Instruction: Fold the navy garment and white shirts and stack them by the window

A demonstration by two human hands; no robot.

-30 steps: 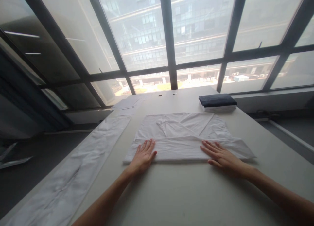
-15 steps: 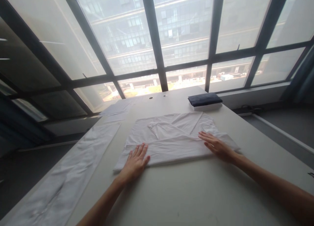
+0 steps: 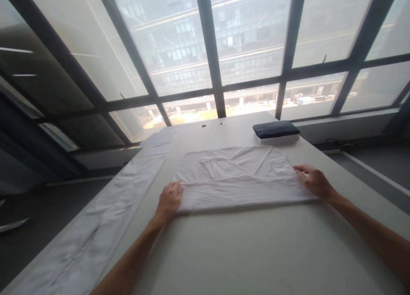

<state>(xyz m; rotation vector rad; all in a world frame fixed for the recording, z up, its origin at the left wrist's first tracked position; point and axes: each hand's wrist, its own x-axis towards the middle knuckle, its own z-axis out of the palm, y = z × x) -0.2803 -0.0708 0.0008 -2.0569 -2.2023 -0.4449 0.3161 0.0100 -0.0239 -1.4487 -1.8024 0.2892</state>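
Observation:
A folded white garment (image 3: 237, 162), seemingly a shirt, lies across the white table in front of me. Its near side is turned over into a long flat band, with creased diagonal layers behind. At the band's left end my left hand (image 3: 169, 199) is closed over the edge, fingertips at the fold line. My right hand (image 3: 315, 182) is at the opposite end, thumb and fingers pinched together at the far right corner of the band. The cloth under both hands is partly hidden.
A long white cloth (image 3: 96, 226) runs along the table's left side, with flat white sheets (image 3: 160, 140) beyond it. At the back right, a dark folded cloth (image 3: 275, 129) tops a white stack (image 3: 278, 139). Large windows (image 3: 250, 43) stand behind the table (image 3: 237, 252).
Both hands have gone from lying flat on the band to its two ends, the left one leftward and the right one rightward. Their fingers have closed at the edges. The view has shifted slightly.

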